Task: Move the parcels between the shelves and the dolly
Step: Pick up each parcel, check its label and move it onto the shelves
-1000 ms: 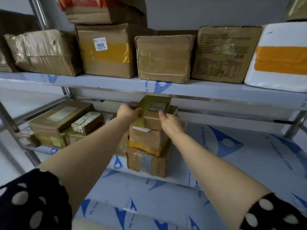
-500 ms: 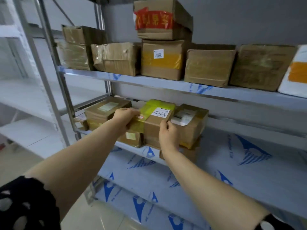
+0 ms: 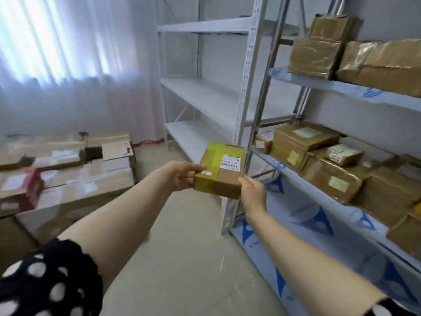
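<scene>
Small parcel [image 3: 219, 171] with yellow tape, held in mid-air between both hands. The left hand [image 3: 182, 176] has its fingers curled round the left end; the right hand [image 3: 251, 193] grips the near right corner. Shelved parcels [image 3: 328, 181] sit on the shelves [image 3: 319, 224] right of the fingers and large cartons [image 3: 86, 179] left; no dolly discernible. Judged: one transfer midway, many parcels left.

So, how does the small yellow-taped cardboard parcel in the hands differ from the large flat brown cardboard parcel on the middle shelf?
The yellow-taped parcel is held aloft by the left hand and right hand; the large brown parcel sits stacked on the shelf. The held one is smaller and yellow-taped; the shelved one plain brown. Both carry top labels.
</scene>
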Demonstrator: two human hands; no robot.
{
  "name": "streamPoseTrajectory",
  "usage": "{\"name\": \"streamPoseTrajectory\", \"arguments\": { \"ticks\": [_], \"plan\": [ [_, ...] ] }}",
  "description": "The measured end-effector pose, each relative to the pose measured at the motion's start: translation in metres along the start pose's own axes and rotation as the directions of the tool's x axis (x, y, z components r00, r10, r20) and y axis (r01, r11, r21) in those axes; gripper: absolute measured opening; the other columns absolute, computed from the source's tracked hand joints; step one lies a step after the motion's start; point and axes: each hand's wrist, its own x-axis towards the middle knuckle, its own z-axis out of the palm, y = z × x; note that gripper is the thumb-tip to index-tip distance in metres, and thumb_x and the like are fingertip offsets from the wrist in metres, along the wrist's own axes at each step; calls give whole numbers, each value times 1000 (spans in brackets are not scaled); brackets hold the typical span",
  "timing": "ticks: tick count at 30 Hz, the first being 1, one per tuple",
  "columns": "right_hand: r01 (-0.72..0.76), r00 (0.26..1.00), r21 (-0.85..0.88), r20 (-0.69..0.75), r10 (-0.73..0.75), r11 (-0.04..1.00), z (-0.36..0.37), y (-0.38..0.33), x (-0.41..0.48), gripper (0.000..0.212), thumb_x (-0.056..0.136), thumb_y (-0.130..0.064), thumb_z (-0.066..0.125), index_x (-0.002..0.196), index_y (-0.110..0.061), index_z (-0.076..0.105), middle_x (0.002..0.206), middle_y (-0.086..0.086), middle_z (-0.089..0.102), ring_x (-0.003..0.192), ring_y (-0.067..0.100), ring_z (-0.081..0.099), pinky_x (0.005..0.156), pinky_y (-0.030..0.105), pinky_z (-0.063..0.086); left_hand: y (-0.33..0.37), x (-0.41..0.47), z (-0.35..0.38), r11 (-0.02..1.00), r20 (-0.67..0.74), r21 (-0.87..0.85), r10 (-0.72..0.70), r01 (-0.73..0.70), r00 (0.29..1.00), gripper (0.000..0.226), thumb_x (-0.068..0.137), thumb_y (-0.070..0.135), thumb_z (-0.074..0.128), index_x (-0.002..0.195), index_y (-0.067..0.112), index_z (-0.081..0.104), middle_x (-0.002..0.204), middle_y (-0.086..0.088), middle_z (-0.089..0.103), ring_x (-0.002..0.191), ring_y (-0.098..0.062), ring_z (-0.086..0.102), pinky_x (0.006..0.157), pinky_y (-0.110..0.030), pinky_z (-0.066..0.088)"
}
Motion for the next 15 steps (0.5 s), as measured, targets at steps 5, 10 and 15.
{"name": "streamPoseTrajectory", "arguments": {
  "ticks": [5, 10, 15],
  "plan": [
    [-55, 975, 4, 215, 53, 998, 103, 4, 27, 27, 88, -15, 53, 101, -24, 74, 94, -3, 68, 88, 16, 57, 68, 27, 50, -6, 15, -102, 993, -163, -116, -9, -10, 987, 10, 88, 6, 62, 81, 1, 60, 58, -7, 68, 47, -13, 65, 49, -22, 54],
    [-236, 884, 105, 437, 168, 966, 214, 16, 67, 35, 90, -17, 62, 125, -15, 62, 112, 3, 63, 96, 20, 59, 79, 40, 57, 3, 47, -189, 988, -286, -157, -52, 7, 957, 18, 95, 14, 55, 79, 6, 57, 51, -1, 66, 42, -8, 62, 54, -20, 49],
    [-331, 773, 90, 597, 215, 939, 322, 20, 124, 30, 92, -11, 58, 119, -20, 64, 104, 0, 66, 87, 15, 60, 65, 29, 55, 21, 96, -273, 983, -423, -184, -93, 15, 901, 14, 92, 18, 61, 82, 9, 59, 71, -2, 65, 68, -13, 55, 74, -27, 49]
  ]
}}
